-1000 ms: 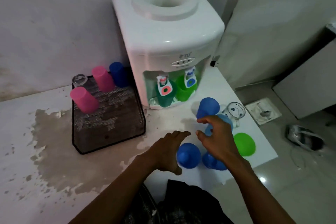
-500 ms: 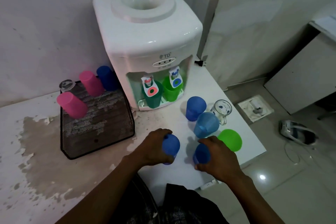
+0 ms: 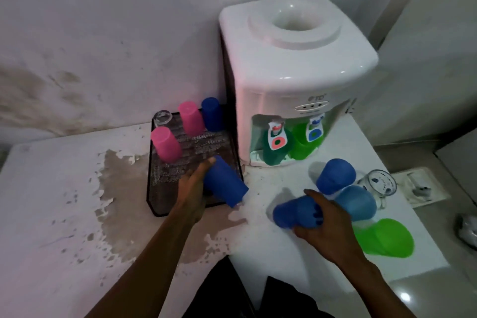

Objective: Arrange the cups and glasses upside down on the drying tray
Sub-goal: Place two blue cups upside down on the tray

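While hands [image 3: 192,188] grip blue cups [image 3: 224,183], dispenser [image 3: 296,80] reads "TD".

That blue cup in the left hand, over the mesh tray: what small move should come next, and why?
Probably tip the blue cup mouth-down onto the bare mesh of the tray. The left hand holds it tilted over the tray's near right corner, which looks free.

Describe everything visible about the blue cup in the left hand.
The blue cup looks like opaque plastic, plain and tapered, with no handle. It is tilted on its side, its wider end toward the lower right and its narrower end toward the tray. The left hand grips it from the left, over the near right corner of the black mesh tray. Whether it touches the tray is unclear.
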A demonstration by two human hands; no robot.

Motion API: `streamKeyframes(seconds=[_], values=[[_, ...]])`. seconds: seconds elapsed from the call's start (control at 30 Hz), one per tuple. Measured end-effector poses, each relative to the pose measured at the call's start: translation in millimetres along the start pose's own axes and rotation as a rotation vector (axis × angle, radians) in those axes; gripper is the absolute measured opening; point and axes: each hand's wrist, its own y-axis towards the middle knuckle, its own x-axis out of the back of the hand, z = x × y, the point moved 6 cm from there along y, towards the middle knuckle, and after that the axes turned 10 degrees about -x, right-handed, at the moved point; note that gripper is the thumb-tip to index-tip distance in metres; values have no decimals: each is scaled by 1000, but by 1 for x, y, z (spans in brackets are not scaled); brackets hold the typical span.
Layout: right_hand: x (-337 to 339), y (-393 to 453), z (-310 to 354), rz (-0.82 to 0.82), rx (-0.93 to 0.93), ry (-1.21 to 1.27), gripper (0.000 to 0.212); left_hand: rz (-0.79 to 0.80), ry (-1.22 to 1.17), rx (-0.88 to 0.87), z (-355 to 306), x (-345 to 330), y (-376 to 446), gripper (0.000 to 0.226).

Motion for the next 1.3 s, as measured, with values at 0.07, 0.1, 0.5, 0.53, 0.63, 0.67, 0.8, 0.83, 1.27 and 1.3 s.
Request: streamKeyframes(seconds=[0.07, 0.1, 0.5, 0.53, 0.63, 0.67, 0.8, 0.83, 1.27, 1.3], values=[[-7, 10, 25, -5, -4, 69, 92, -49, -133, 100, -2, 8, 7, 41], [-10, 16, 36, -8, -20, 101, 94, -58, -187, 158, -2, 10, 8, 44], [-79, 71, 108, 88, -220, 629, 63, -99, -579, 456, -16, 3, 71, 22], [-86, 77, 112, 90, -236, 642, 63, -97, -590, 485, -16, 1, 81, 23], [-102, 87, 120, 81, -260, 650, 62, -87, -584, 580, -8, -3, 106, 31], [-106, 89, 123, 81, -263, 644, 59, -103, -601, 614, -4, -3, 111, 35], [-123, 103, 135, 91, -258, 584, 47, -196, -732, 696, 6, -5, 136, 46], [-126, 103, 136, 98, -266, 576, 44, -206, -742, 703, 7, -6, 139, 45], [-150, 111, 156, 200, -438, 346, 61, -239, -839, 701, 1, -11, 169, 45], [-149, 112, 160, 206, -428, 311, 68, -238, -844, 700, 0, -11, 170, 45]])
